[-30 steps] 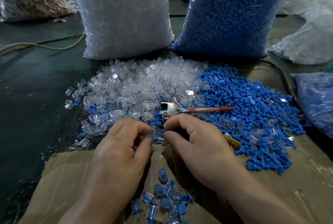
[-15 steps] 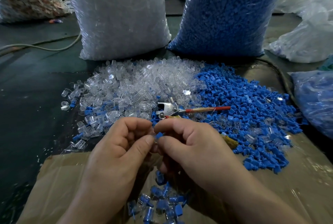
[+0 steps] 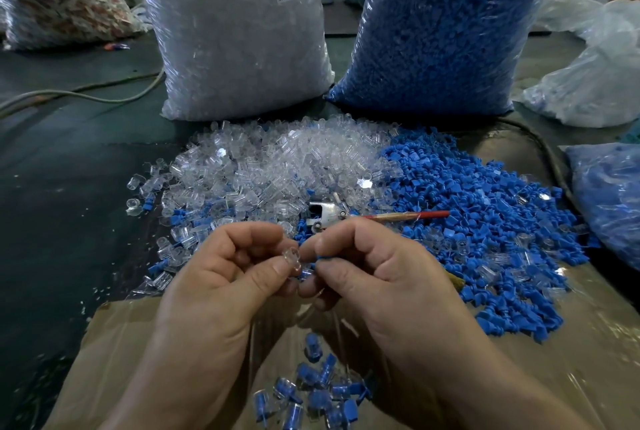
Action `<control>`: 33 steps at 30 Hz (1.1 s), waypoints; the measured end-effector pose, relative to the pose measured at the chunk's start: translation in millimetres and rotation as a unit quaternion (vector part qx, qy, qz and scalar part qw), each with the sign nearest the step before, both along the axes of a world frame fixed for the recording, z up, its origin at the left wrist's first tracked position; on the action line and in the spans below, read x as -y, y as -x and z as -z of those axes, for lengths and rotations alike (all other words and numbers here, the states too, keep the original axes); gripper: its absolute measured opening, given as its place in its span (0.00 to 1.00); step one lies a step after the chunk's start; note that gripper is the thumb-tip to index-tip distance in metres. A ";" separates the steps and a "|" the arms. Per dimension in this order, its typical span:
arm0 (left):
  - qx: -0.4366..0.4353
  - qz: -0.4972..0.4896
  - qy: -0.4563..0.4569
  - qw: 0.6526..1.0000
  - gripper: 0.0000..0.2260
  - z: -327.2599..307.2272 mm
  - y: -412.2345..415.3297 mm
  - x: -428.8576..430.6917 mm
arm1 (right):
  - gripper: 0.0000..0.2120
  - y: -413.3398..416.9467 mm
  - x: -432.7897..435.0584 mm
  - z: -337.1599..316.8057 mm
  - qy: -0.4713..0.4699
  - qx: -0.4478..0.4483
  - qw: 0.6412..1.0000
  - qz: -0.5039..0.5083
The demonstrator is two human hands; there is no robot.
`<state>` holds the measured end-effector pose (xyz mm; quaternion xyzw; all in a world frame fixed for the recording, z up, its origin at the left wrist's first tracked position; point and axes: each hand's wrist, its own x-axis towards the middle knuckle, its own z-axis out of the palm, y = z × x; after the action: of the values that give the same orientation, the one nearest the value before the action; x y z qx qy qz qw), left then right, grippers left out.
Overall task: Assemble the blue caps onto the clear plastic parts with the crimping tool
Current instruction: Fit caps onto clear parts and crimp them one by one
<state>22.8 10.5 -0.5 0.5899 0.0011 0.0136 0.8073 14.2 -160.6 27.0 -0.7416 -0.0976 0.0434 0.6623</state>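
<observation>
My left hand [image 3: 228,277] pinches a clear plastic part [image 3: 292,257] between thumb and fingers. Close beside it, my right hand [image 3: 367,273] pinches a blue cap [image 3: 321,259], mostly hidden by the fingertips. Both hands hover over a brown cardboard sheet [image 3: 114,343]. Behind them lies the crimping tool [image 3: 329,215], metal-headed with a red handle, untouched, between a heap of clear parts [image 3: 277,159] and a heap of blue caps [image 3: 485,221]. Several assembled pieces [image 3: 311,391] lie on the cardboard below my hands.
A big bag of clear parts [image 3: 235,31] and a big bag of blue caps [image 3: 443,27] stand behind the heaps. Another blue-filled bag [image 3: 609,201] lies at the right edge. A cable [image 3: 86,93] runs across the dark floor on the left.
The hands drew together, then eased slightly apart; the clear part now shows upright at my left thumb tip. The crimping tool has stayed where it lay.
</observation>
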 end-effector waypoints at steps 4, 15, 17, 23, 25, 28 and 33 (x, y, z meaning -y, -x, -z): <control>-0.018 0.035 -0.011 0.999 0.16 -4.0 3.8 0.4 | 0.07 -1.1 2.8 -3.2 0.028 0.041 0.999 -0.005; -0.039 0.049 -0.022 0.998 0.17 -6.1 6.2 0.3 | 0.04 1.5 4.7 -3.9 0.050 0.045 0.997 0.024; -0.040 0.050 -0.019 0.998 0.20 -6.7 5.6 0.3 | 0.04 2.4 4.1 -4.0 0.045 0.058 0.997 0.028; -0.043 0.063 -0.025 0.997 0.23 -7.2 4.9 -2.5 | 0.02 1.4 2.5 -1.5 0.071 0.059 0.996 -0.004; -0.047 0.077 -0.028 0.996 0.26 -6.5 5.8 -3.5 | 0.04 0.9 3.0 0.1 0.063 0.049 0.997 0.006; -0.048 0.089 -0.034 0.994 0.21 -6.0 7.5 -3.7 | 0.09 -0.5 6.0 -0.1 0.062 0.020 0.998 0.000; -0.054 0.084 -0.023 0.995 0.14 -8.8 8.7 -0.1 | 0.05 -0.7 8.3 0.2 0.085 0.019 0.996 -0.024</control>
<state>14.1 10.6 8.3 0.6061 -0.0050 -0.0861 0.7907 14.9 -168.9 26.8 -0.7936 -0.1244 0.0533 0.5933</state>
